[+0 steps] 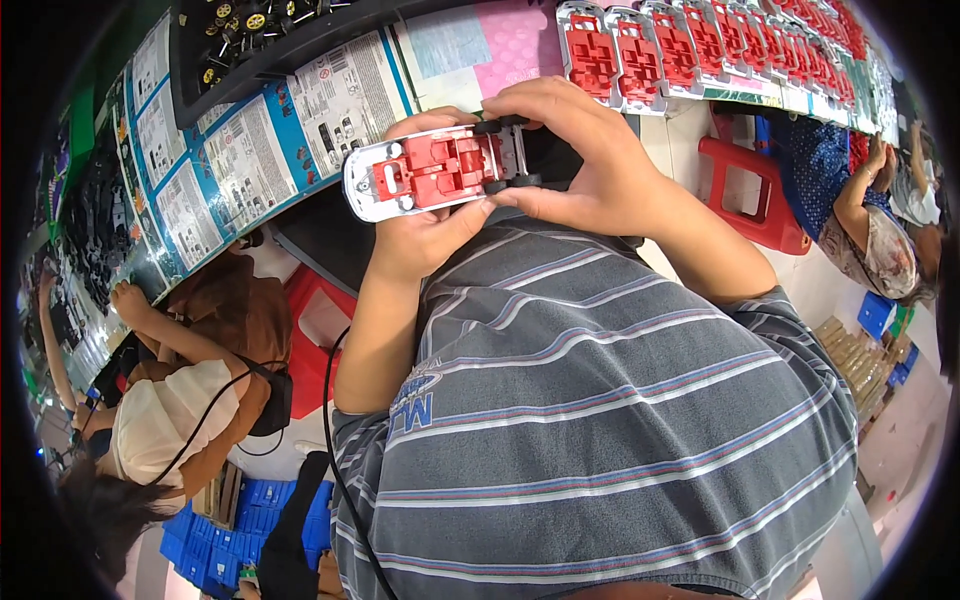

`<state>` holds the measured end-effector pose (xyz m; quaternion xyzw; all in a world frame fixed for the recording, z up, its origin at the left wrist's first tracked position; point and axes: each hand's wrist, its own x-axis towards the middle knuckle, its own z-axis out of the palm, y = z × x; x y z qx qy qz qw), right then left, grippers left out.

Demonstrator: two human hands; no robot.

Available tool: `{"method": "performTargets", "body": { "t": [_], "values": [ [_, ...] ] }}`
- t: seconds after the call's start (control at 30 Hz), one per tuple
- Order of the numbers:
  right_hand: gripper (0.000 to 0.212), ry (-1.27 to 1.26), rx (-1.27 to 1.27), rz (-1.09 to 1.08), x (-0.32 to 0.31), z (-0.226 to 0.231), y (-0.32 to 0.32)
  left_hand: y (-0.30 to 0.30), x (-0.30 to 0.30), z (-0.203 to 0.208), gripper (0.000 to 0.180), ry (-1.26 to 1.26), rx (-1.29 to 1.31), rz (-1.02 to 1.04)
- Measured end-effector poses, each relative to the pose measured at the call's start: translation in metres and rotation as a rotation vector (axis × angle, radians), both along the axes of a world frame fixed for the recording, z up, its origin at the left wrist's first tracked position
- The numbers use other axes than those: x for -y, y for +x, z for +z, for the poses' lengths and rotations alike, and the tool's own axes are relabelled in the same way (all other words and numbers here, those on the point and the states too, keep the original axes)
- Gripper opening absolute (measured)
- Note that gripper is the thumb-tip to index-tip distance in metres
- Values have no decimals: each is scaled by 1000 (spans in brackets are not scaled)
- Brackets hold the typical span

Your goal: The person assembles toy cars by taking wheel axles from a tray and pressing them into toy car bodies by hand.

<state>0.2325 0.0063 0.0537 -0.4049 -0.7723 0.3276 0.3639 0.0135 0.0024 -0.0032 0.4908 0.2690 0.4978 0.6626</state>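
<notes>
A toy car (440, 172) with a red underside and a silver-white body is held underside up, above the near edge of the table. My left hand (425, 245) is closed around its body, thumb on the near side and fingers behind the far side. At the car's right end is a wheel axle (519, 150) with small black wheels. My right hand (600, 150) pinches this axle from the right, with the forefinger at the far wheel and the thumb at the near one. Whether the axle is seated in the car I cannot tell.
A black tray (275, 65) of small wheels stands at the far left. Printed sheets (240, 150) cover the table. Similar red and white car bodies (590, 60) stand in rows at the far right. Red stools (755, 190) and co-workers (180, 410) are on both sides.
</notes>
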Motion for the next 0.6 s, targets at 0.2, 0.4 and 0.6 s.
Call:
{"method": "performTargets", "body": {
  "t": [0.2, 0.4, 0.6],
  "values": [
    [64, -122, -101, -92, -3, 10, 22, 0, 1, 1, 67, -88, 25, -12],
    [56, 161, 100, -627, -80, 14, 108, -6, 5, -18, 70, -160, 8, 26],
    [57, 165, 112, -935, -144, 71, 152, -4, 1, -9, 68, -156, -10, 0]
  ]
}}
